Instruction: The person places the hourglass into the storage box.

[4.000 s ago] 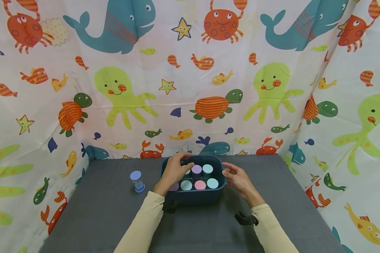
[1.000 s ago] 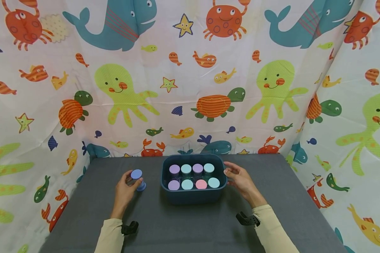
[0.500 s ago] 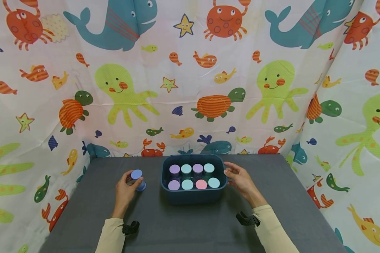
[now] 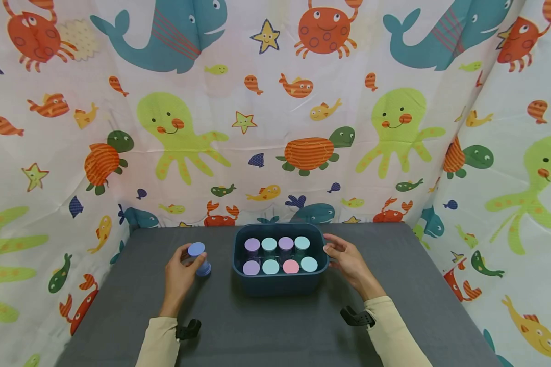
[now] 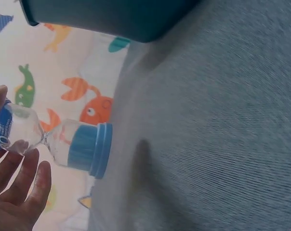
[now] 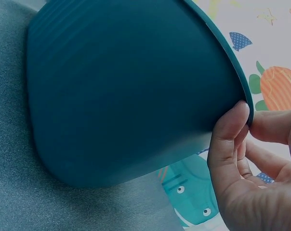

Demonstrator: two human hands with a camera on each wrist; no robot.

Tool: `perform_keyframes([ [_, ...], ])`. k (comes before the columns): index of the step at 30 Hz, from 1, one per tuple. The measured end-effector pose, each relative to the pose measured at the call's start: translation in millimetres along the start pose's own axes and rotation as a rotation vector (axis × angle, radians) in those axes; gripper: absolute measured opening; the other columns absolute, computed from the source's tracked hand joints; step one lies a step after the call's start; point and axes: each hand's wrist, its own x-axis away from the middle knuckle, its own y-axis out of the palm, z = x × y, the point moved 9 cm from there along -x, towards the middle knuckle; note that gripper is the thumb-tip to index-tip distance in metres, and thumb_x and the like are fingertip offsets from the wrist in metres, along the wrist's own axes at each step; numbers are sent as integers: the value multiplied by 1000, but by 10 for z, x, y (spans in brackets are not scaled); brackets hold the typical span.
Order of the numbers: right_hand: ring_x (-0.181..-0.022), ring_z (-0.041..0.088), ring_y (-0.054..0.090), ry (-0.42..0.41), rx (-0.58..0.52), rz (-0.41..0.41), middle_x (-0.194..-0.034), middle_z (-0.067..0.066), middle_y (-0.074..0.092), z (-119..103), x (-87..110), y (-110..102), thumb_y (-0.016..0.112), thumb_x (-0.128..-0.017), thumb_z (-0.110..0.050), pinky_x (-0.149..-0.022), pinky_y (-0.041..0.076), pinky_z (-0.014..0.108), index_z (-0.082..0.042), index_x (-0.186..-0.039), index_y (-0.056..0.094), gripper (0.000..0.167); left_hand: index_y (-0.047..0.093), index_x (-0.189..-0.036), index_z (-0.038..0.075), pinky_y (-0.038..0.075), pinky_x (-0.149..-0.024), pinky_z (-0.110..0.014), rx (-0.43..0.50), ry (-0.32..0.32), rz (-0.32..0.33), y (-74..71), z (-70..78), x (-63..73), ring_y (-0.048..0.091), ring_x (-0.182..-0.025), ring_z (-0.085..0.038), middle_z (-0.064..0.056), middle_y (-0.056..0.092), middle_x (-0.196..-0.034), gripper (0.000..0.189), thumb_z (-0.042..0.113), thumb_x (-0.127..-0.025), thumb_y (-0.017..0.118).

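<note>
In the head view my left hand [image 4: 180, 278] grips a sand timer [image 4: 196, 249] with light-blue caps, left of the bin. In the left wrist view the timer's clear glass [image 5: 27, 126] narrows at the waist, and blue sand [image 5: 82, 147] fills its lower bulb. I cannot tell whether its base touches the table. My right hand [image 6: 261, 178] pinches the rim of a dark teal bin [image 6: 121, 96] between thumb and fingers at its right end. Inside the bin stand several similar pieces in two rows, with purple [image 4: 252, 244], aqua and pink [image 4: 291, 266] round caps.
A grey cloth-covered table [image 4: 266, 331] lies under everything. Behind it and at both sides hangs a white curtain [image 4: 257, 137] printed with sea animals. A dark band [image 4: 188, 330] is on the left wrist and another [image 4: 357, 316] on the right.
My left hand has moved from over the bin leftward to the blue sand timer and now grips it. During the last second it barely moves. My right hand stays at the bin's right end.
</note>
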Motion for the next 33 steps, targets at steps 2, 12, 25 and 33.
perform_keyframes([
  [2,-86,14,57,-3,4,-4,-102,0,55,-1,3,-5,54,-101,-18,-79,52,37,-14,-143,48,43,55,-133,9,53,-92,-42,-4,9,-2,-1,65,-4,62,-114,-31,-15,63,-124,64,45,-84,75],
  [12,-86,14,56,-2,9,-3,-102,0,55,-6,-3,-8,55,-101,-19,-79,52,38,-12,-145,46,45,55,-133,14,53,-94,-28,96,26,-25,-58,457,-16,64,-111,-22,-9,62,-124,64,46,-82,76],
  [25,-86,15,56,-8,1,-5,-101,2,55,-10,-14,-12,54,-101,-17,-75,52,32,-11,-144,47,44,55,-132,9,48,-102,-50,158,144,-110,18,1052,8,63,-111,-28,-13,62,-125,58,36,-85,76],
  [33,-86,15,56,-5,-5,-23,-101,1,55,-27,10,14,54,-101,-16,-75,52,33,-9,-146,44,46,57,-130,8,51,-98,-51,187,206,-130,82,1373,71,64,-105,-30,-13,64,-122,55,30,-84,78],
])
